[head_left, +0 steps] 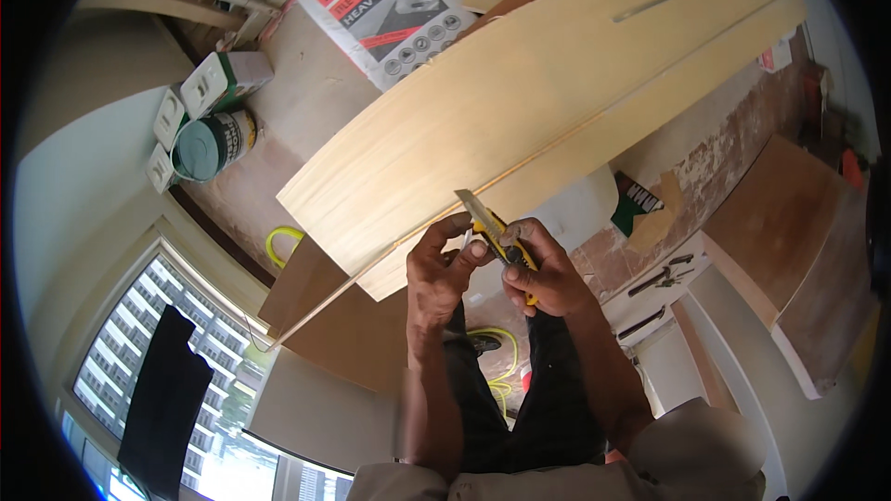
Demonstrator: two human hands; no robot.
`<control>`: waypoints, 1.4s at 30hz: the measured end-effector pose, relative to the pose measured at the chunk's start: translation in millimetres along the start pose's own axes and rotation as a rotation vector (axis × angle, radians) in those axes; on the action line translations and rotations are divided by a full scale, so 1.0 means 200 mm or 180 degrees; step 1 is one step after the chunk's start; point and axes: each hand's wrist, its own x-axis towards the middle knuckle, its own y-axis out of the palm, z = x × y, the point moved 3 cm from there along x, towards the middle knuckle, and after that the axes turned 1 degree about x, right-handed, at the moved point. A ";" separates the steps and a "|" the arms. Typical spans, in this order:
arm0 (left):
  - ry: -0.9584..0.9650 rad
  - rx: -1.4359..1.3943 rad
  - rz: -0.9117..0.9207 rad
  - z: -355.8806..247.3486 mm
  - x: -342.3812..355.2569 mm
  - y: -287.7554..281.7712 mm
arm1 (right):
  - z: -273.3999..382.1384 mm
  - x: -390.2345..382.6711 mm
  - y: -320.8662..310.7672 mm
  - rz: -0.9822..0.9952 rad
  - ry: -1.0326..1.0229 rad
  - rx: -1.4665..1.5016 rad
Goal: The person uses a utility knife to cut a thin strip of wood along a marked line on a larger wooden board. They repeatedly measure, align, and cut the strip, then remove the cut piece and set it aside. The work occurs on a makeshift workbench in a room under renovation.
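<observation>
My right hand (pixel 548 274) is closed round a yellow and black utility knife (pixel 516 255), its blade out and pointing up and to the left. Close beside it, my left hand (pixel 438 264) pinches a small whitish piece (pixel 467 238) between thumb and finger, near the front end of the knife. What this piece is I cannot make out. Both hands are over the near edge of a long plywood board (pixel 445 130). A thin wooden strip (pixel 320 309) runs lengthwise along the board and sticks out past its left end.
A bag of tile adhesive (pixel 385 14) lies beyond the board. Paint cans (pixel 200 147) stand at left, by the window (pixel 232 380). A brown sheet (pixel 339 334) lies below the board's left end. Hand tools (pixel 659 278) and wooden panels (pixel 780 223) are at right; a yellow cord (pixel 501 376) lies between my legs.
</observation>
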 end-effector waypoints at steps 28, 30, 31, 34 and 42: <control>-0.0078 0.0596 -0.0131 0.04 -0.01 0.01 | -0.04 -0.03 0.03 -0.0744 -0.0553 -0.2570; 0.0126 0.0847 -0.0252 0.06 -0.04 0.07 | -0.01 -0.08 0.03 -0.1086 -0.1105 -0.2909; 0.0175 0.1016 -0.0320 0.07 -0.05 0.10 | -0.01 -0.12 0.02 -0.1259 -0.1374 -0.3072; 0.0482 0.1266 -0.0472 0.10 -0.10 0.21 | -0.08 -0.20 -0.09 -0.1723 -0.1095 -0.2891; 0.0661 0.1467 -0.0394 0.18 -0.22 0.37 | -0.14 -0.36 -0.22 -0.1647 -0.0965 -0.1277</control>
